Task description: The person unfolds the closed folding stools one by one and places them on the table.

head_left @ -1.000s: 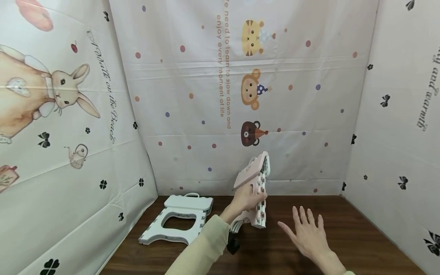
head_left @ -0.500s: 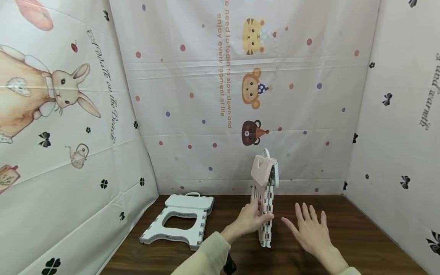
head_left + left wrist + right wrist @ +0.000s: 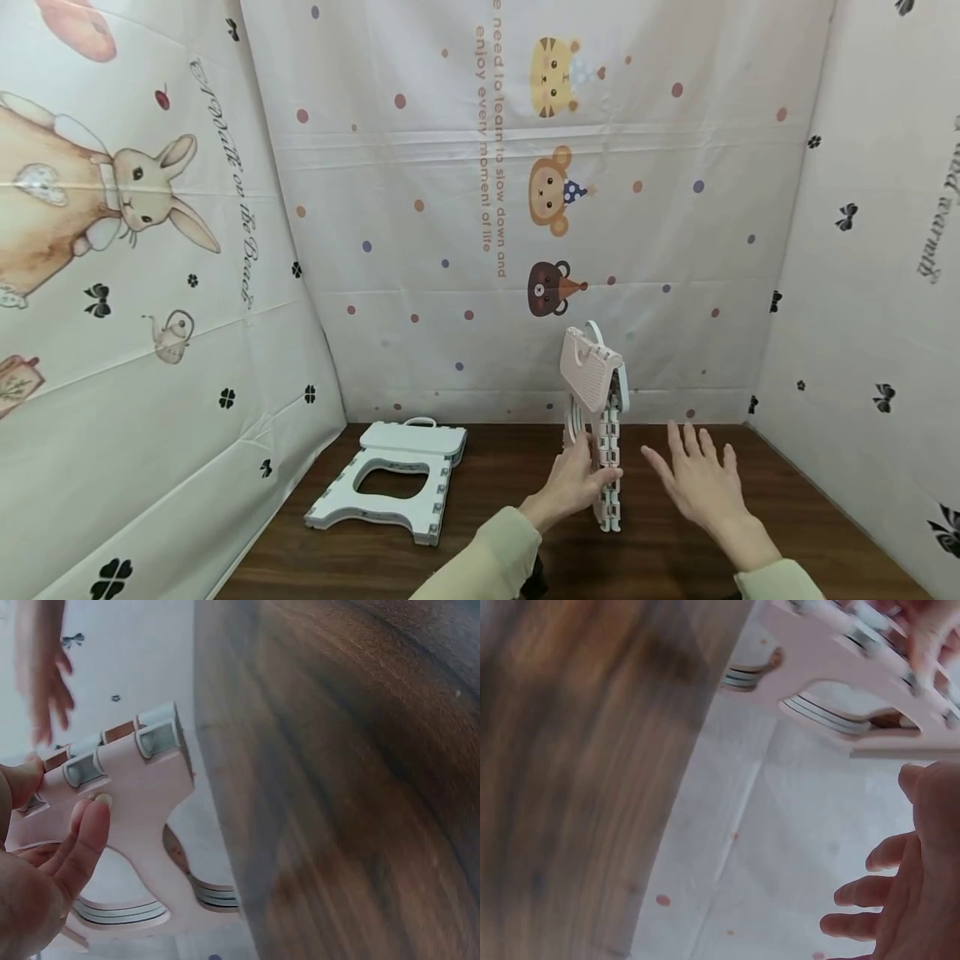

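Note:
A folded pink-and-white step stool [image 3: 588, 375] stands upright, edge toward me, its hinged seat panel and white carry loop at the top. My left hand [image 3: 573, 486] grips it by the hinged edge, thumb on the near side. In the left wrist view, fingers [image 3: 91, 825] curl through the cutout of the pink frame [image 3: 142, 791]. To the right of the stool, my right hand [image 3: 703, 482] hovers with its fingers spread, holding nothing. The right wrist view shows that hand [image 3: 915, 877] apart from the pink stool [image 3: 817, 645].
A second folding stool [image 3: 375, 512], white, lies flat on the left of the dark wooden table [image 3: 495, 467]. Printed fabric walls [image 3: 420, 350] stand behind and on both sides. A small black object [image 3: 534, 579] shows beside the left sleeve.
My left hand has carried the pink stool rightward and brought it from a tilt to upright, turning its edge toward me. My right hand has drifted right and slightly away from me, still spread.

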The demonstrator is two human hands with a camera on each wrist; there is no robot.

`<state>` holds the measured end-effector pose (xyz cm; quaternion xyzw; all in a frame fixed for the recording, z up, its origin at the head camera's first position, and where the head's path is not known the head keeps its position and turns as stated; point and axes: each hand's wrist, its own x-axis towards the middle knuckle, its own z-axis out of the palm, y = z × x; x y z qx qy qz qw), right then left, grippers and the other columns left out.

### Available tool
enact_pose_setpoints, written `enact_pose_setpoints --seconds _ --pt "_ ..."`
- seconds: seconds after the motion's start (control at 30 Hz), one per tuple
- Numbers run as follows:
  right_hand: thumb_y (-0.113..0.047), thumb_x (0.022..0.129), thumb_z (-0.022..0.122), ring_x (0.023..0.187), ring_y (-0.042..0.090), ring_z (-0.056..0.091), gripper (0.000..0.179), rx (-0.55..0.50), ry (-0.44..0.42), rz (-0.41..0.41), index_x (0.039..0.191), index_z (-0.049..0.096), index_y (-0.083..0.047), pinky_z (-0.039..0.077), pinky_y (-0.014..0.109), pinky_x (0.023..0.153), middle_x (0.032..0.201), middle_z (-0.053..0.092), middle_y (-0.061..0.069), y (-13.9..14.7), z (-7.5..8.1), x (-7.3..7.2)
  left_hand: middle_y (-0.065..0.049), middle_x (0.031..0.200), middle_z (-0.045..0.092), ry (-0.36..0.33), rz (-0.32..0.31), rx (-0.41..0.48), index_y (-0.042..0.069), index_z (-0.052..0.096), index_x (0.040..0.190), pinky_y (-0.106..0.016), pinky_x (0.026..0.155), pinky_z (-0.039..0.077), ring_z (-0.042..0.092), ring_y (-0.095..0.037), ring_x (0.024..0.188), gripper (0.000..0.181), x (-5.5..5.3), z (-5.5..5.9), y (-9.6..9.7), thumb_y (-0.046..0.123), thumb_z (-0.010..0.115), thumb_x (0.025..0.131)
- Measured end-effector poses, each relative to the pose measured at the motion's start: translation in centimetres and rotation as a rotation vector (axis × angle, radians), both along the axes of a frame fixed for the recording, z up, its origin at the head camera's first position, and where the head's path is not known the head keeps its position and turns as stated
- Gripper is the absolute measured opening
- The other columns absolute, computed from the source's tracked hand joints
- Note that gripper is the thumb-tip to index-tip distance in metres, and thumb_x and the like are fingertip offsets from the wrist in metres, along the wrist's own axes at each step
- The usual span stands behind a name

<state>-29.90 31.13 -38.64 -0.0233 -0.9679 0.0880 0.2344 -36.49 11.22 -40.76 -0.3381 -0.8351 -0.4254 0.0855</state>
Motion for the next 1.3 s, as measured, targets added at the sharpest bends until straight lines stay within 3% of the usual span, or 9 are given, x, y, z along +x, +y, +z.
enact_pose_setpoints --seconds 0.17,0.33,0.67,0.8,1.03,1.3 --pt "-0.060 0.100 0.028 0.133 0.058 0.024 0.082 0.011 -0.007 -0.012 0.148 0.026 0.007 0.013 0.074 0.103 0.147 0.028 0.038 1.4 1.2 -0.2 0.004 0.091 0.060 0.017 -0.004 0.013 0.011 0.044 0.124 -0.017 0.061 0.046 0.052 0.002 0.072 0.045 -0.4 -1.0 1.2 0.032 0.067 0.091" --pt "-0.057 0.101 0.026 0.132 0.058 0.025 0.080 0.030 0.013 -0.020 0.148 0.025 0.007 0.016 0.074 0.102 0.146 0.028 0.039 2.9 3.0 -0.5 0.006 0.083 0.056 0.062 0.016 -0.019 0.012 0.045 0.123 -0.017 0.057 0.041 0.047 0.000 0.066 0.045 -0.6 -1.3 2.5 0.035 0.067 0.090" --pt "-0.042 0.106 0.020 0.129 0.060 0.028 0.066 0.054 0.068 0.022 0.149 0.018 0.009 0.024 0.074 0.099 0.146 0.026 0.040 4.7 7.8 -1.1 0.008 0.081 0.059 0.149 0.062 -0.096 0.014 0.046 0.121 -0.017 0.058 0.041 0.051 0.000 0.065 0.047 -0.1 -1.5 5.8 0.034 0.071 0.087" --pt "-0.037 0.106 0.018 0.130 0.061 0.026 0.064 0.050 0.075 0.051 0.148 0.015 0.011 0.023 0.072 0.102 0.146 0.022 0.041 5.3 10.0 -1.3 0.008 0.081 0.059 0.155 0.042 -0.093 0.014 0.045 0.120 -0.016 0.056 0.040 0.050 0.001 0.063 0.045 0.1 -1.6 6.8 0.033 0.070 0.088" --pt "-0.040 0.106 0.015 0.139 0.054 0.021 0.066 -0.001 0.043 0.137 0.150 0.014 0.009 0.018 0.062 0.112 0.151 0.018 0.036 4.5 13.1 -2.4 0.008 0.082 0.060 0.175 0.071 -0.095 0.015 0.044 0.121 -0.014 0.053 0.039 0.050 0.001 0.061 0.045 0.0 -2.1 8.3 0.035 0.069 0.089" --pt "-0.041 0.106 0.020 0.133 0.055 0.032 0.064 -0.029 -0.031 0.183 0.150 0.017 0.005 0.026 0.063 0.109 0.149 0.026 0.034 2.8 15.0 -3.3 0.009 0.080 0.058 0.158 0.111 -0.144 0.015 0.043 0.124 -0.017 0.054 0.040 0.050 -0.001 0.061 0.049 0.3 -2.2 10.2 0.039 0.068 0.089"
